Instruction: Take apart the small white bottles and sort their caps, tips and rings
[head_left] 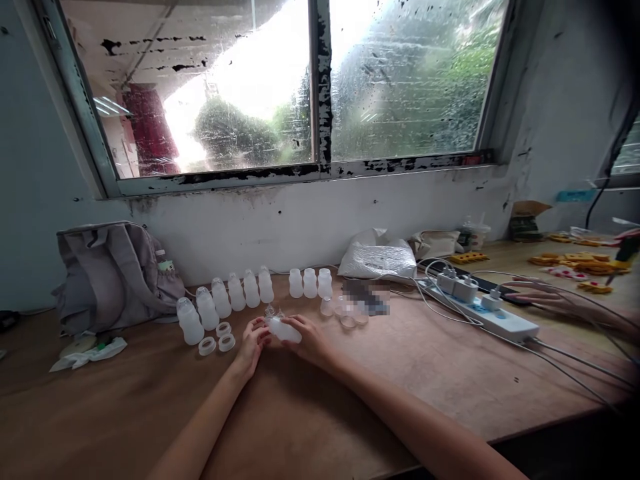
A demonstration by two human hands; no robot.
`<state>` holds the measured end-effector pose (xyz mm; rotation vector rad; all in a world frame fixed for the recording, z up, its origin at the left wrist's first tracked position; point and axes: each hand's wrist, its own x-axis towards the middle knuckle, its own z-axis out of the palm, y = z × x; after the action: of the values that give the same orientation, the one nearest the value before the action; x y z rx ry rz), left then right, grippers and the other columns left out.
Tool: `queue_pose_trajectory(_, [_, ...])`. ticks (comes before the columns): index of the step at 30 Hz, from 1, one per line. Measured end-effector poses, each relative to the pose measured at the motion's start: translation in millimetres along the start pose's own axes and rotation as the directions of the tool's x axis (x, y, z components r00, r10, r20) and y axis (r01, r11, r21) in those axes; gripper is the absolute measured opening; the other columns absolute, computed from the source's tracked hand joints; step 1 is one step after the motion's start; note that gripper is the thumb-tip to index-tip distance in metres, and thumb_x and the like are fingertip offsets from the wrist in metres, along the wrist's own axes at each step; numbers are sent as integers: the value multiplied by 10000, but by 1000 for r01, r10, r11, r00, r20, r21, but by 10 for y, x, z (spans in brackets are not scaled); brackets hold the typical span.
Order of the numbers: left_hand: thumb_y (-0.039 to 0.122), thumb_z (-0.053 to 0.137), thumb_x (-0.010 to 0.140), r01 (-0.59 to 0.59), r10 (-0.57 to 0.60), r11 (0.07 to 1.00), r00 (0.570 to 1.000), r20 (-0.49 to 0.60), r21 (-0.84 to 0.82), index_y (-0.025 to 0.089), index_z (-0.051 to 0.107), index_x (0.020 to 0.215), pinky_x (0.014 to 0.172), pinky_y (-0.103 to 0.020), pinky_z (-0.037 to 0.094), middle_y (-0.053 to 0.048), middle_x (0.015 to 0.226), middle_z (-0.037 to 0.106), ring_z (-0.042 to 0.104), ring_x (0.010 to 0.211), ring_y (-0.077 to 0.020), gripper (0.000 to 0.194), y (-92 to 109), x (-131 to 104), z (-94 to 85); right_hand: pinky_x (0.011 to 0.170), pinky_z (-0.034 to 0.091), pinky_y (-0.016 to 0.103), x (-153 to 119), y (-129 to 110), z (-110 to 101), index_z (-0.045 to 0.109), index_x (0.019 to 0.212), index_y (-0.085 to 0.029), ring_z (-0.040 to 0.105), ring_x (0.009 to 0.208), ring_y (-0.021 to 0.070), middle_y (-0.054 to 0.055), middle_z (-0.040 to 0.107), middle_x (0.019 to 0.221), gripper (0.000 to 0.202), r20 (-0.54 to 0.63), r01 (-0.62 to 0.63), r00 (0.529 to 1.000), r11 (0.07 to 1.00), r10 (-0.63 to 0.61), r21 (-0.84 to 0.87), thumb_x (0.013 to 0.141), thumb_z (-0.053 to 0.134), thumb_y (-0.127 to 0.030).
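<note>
My right hand [311, 341] is closed around the body of a frosted white baby bottle [286, 331], which lies tilted with its top to the left. The fingers of my left hand [253, 341] are curled at the bottle's top, beside a clear teat [271, 311]. Behind and left of my hands stands a row of several capped baby bottles [221, 298]. Three bottles without caps [310, 283] stand further right. Three white collar rings [227, 342] lie left of my left hand. Several translucent caps and rings [347, 321] sit right of my right hand.
A grey backpack [113, 277] leans at the wall on the left, with a crumpled tissue [93, 353] before it. On the right lie a power strip [493, 320] with cables and a silver bag [377, 259]. Another person's hand [555, 297] is at the far right, near yellow pieces [575, 260].
</note>
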<state>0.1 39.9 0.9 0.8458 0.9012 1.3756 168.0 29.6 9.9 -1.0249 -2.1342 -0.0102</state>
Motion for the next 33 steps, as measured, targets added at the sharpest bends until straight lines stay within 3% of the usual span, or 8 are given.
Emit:
queue_pose_trajectory(7, [267,672,640,21,-18,997,999,36,-79,181,499,928,623,-205,446,-24,819,587,561,654,-88,346,-60,-15,48,833,375,365,-8,-87,-12,478,1138,-240,488,967,216,71,520,1119,415,20,77,997,997,-78,19,730,552,-253])
queue_pose_trajectory(10, [179,685,623,-46,60,987,994,86,-157,185,486,959,648,-191,449,-23,824,598,572,697,-95,391,-41,-16,46,747,423,324,30,-143,-15,497,1081,-227,539,879,196,65,566,1016,409,18,-144,989,962,144,230,695,585,-329])
queue_pose_trajectory(14, [132,670,622,-1,61,964,974,216,-266,204,486,972,719,-214,454,-24,903,602,580,776,-114,402,62,-58,62,564,445,267,84,-152,-55,486,973,-177,580,689,165,45,608,814,378,225,-473,880,725,419,500,704,538,-437])
queue_pose_trajectory(16, [180,667,636,78,-10,954,973,231,-288,196,505,930,696,-222,461,-22,864,609,584,747,-119,337,89,-93,97,584,442,273,68,-170,-60,476,961,-180,572,705,166,43,599,834,362,194,-435,900,772,391,463,696,552,-414])
queue_pose_trajectory(18, [272,657,650,158,-95,946,970,223,-283,173,529,866,632,-231,466,-25,773,613,583,672,-124,269,75,-125,148,686,428,306,26,-215,-33,476,976,-188,548,812,188,57,578,908,355,78,-257,966,917,245,304,674,591,-333])
queue_pose_trajectory(21, [317,668,626,122,-99,956,990,99,-266,141,557,784,573,-227,456,-28,702,613,571,608,-123,261,13,-152,222,782,385,353,-34,-305,46,448,1047,-179,497,930,227,102,534,1018,398,17,-60,998,997,59,51,681,580,-264])
queue_pose_trajectory(25, [234,687,573,0,-13,984,997,-75,-179,121,576,702,513,-201,420,-12,646,606,546,554,-103,204,-28,-157,248,686,419,329,-33,-351,109,403,1036,-175,544,834,221,89,564,930,421,73,-172,983,983,167,65,685,567,-341])
queue_pose_trajectory(33, [194,622,559,-4,6,992,1000,15,-123,127,526,590,562,-226,420,-8,614,578,554,600,-128,121,29,-170,225,555,446,259,-10,-293,104,424,890,-212,562,693,156,6,580,798,379,275,-454,891,701,361,550,635,609,-422])
